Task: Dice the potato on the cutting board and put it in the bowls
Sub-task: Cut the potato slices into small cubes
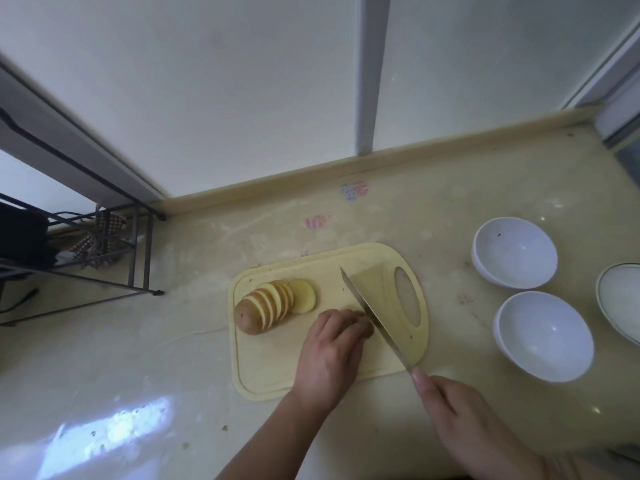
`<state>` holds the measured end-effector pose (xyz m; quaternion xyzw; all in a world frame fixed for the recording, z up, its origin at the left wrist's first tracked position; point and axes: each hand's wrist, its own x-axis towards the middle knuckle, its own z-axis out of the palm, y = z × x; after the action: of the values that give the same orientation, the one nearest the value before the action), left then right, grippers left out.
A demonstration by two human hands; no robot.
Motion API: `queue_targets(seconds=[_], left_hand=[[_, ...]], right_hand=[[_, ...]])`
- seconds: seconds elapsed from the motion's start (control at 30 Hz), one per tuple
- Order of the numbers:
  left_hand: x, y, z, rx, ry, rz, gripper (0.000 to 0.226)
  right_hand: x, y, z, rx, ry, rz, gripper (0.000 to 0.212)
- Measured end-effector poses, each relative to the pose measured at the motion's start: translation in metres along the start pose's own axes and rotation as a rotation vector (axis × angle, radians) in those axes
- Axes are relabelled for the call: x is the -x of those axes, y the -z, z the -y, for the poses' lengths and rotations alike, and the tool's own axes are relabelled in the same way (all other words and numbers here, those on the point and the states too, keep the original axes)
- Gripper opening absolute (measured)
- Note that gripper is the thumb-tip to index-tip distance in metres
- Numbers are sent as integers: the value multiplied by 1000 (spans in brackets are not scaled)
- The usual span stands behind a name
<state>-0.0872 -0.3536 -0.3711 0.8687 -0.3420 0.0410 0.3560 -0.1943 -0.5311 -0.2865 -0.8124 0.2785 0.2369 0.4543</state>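
A pale yellow cutting board (277, 372) lies on the counter. On its left part rests a row of potato slices (273, 304) leaning against a brown end piece. My left hand (329, 355) presses down on a second potato piece (367, 330), mostly hidden under the fingers. My right hand (460, 420) grips the handle of a knife (372, 317), whose blade runs diagonally across the board and touches the right side of that piece. Two white bowls, one farther (515, 252) and one nearer (545, 336), stand empty to the right of the board.
A white plate (621, 299) with a dark rim sits at the right edge. A black wire rack (104, 258) with a checked cloth stands at the far left. A raised counter lip and a white wall run behind.
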Motion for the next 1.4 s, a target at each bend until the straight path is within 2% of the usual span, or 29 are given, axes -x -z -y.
queue_targets(seconds=[0.07,0.23,0.3,0.4,0.5,0.53,0.63,0.7,0.83,0.87,1.03,1.4], left_hand=[[0,0,1,-12,-8,8,14],[0,-1,1,14,8,26,19],[-2,1,1,11,4,32,21],[-3,2,2,16,-1,42,23],[-3,1,3,28,0,37,22],[-4,1,4,32,3,31,21],[-3,0,4,37,1,28,16],[-2,1,5,40,3,32,14],[1,5,7,38,-7,26,10],[2,5,8,29,-12,22,9],[7,6,11,8,-12,3,7],[3,1,6,39,47,-4,6]], right_hand=[[3,0,1,21,24,20,58],[8,-5,4,15,4,11,104],[10,-4,1,7,21,-2,95],[15,-9,-7,45,3,-54,69],[11,-15,-12,279,163,-285,76],[5,-17,-9,267,180,-286,75],[-9,-23,6,79,117,-14,55],[-14,-23,10,74,127,-6,56],[-13,-14,8,-23,95,-28,88],[-11,-11,7,-37,90,-16,90],[0,-2,9,-25,57,19,61],[10,-8,4,39,44,12,57]])
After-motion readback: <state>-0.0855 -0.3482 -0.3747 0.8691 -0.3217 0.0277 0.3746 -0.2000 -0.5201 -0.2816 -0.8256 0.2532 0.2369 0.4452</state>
